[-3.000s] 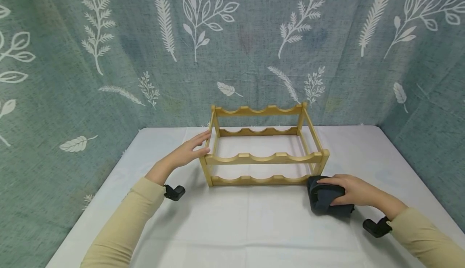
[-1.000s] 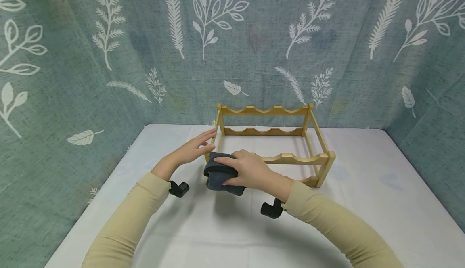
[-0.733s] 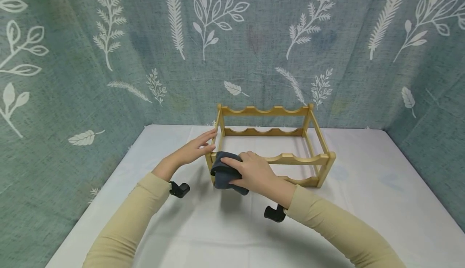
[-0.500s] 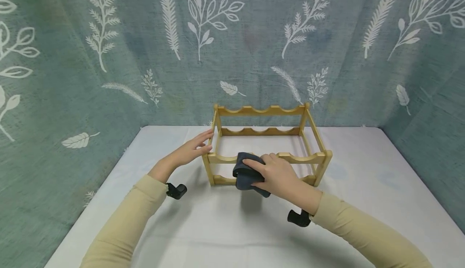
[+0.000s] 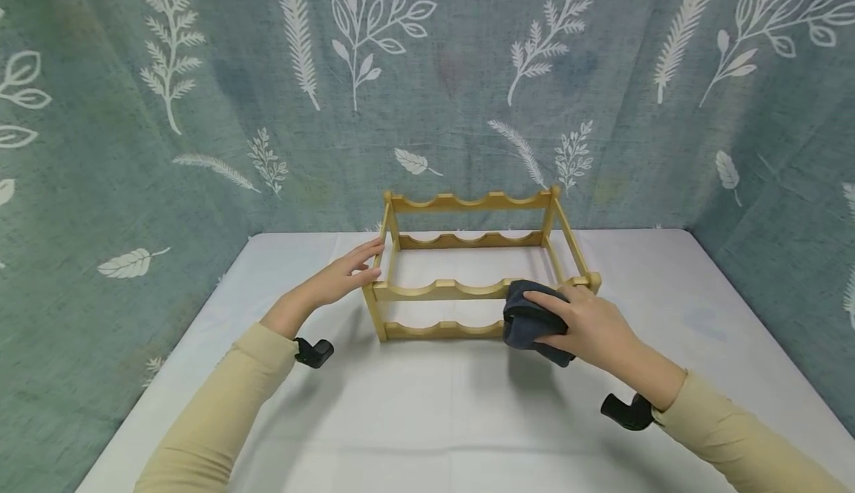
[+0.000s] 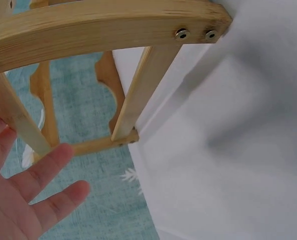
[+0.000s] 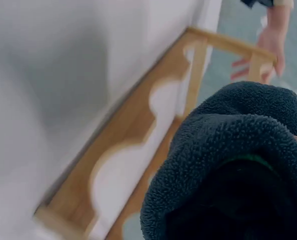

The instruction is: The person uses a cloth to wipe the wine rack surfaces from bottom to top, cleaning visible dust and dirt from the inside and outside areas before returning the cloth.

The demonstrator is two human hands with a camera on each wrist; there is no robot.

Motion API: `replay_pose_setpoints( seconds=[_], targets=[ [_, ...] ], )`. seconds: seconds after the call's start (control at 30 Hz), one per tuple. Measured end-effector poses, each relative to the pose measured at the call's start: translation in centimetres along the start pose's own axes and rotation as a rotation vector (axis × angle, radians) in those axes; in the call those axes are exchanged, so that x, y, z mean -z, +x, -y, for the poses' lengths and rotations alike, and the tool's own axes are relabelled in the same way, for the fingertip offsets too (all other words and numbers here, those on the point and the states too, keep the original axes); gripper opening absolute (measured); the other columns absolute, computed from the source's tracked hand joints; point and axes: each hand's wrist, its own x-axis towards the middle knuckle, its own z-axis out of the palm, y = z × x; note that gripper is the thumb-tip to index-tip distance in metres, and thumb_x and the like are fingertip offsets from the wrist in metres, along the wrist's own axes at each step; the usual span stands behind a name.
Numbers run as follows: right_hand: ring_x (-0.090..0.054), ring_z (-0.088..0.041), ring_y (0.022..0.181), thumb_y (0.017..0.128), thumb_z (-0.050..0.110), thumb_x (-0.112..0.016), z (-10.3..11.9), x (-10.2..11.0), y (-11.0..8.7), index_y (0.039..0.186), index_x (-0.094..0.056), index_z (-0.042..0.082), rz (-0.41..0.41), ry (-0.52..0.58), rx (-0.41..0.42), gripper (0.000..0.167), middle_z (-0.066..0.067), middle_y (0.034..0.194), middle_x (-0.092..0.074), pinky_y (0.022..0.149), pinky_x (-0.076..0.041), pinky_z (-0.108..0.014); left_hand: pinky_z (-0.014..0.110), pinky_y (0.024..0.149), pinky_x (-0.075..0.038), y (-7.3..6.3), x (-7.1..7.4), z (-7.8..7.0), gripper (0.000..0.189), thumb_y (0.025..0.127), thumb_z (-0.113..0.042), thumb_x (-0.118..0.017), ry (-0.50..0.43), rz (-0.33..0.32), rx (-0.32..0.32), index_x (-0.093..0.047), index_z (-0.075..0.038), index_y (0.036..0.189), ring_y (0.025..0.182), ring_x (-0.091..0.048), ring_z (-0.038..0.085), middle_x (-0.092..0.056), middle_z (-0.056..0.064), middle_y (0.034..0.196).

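Observation:
A light wooden wine rack [image 5: 444, 290] with scalloped rails stands on the table, and its side post shows close up in the left wrist view. At the rack's left end my left hand [image 5: 327, 285] rests extended fingers against the upper side rail. My right hand [image 5: 597, 333] grips a folded dark blue towel [image 5: 523, 330] against the right part of the front upper rail. Fuzzy pile on the towel [image 7: 188, 170] fills much of the right wrist view, hiding most of the hand there. The towel also covers part of the lower front rail.
A white cloth covers the table [image 5: 401, 411]. Green-blue curtains [image 5: 454, 136] with white leaf prints hang behind and at both sides. Black wrist camera mounts [image 5: 628, 411] stick out below the sleeves.
My right hand first carried the towel from the rack's lower right corner to its left end, then slid it rightward along the front rail. The left hand stays at the left end.

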Motion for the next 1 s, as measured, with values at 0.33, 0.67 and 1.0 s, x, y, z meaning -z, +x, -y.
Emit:
replay_pose_setpoints(
  seconds=[0.33, 0.67, 1.0],
  targets=[
    [-0.058, -0.031, 0.078, 0.062, 0.027, -0.083, -3.9, 1.8, -4.0, 0.124, -0.056, 0.015, -0.024, 0.017, -0.166, 0.069, -0.016, 0.091, -0.059, 0.055, -0.049, -0.041, 0.059, 0.102, -0.024, 1.0, -0.6, 3.0, 0.059, 0.098, -0.036, -0.039, 0.000, -0.015, -0.009, -0.018, -0.011, 0.147, 0.126, -0.035, 0.040, -0.005, 0.009, 0.154],
    [-0.059, -0.029, 0.083, 0.061, 0.025, -0.083, -3.9, 1.4, -3.4, 0.123, -0.057, 0.015, -0.033, 0.061, -0.005, 0.068, -0.013, 0.093, -0.060, 0.065, -0.051, -0.043, 0.055, 0.103, -0.026, 1.4, -0.4, 3.9, 0.058, 0.098, -0.035, -0.041, 0.017, -0.020, -0.011, -0.019, -0.013, 0.147, 0.128, -0.034, 0.040, -0.006, 0.005, 0.154],
    [-0.059, -0.020, 0.086, 0.066, 0.038, -0.080, 2.9, -1.0, 2.5, 0.128, -0.055, 0.021, -0.047, 0.113, 0.198, 0.069, -0.007, 0.098, -0.060, 0.066, -0.051, -0.032, 0.055, 0.104, -0.026, 1.2, -0.1, 3.9, 0.058, 0.098, -0.037, -0.040, 0.017, 0.005, -0.004, -0.020, -0.014, 0.147, 0.129, -0.033, 0.038, -0.005, 0.006, 0.155]
  ],
)
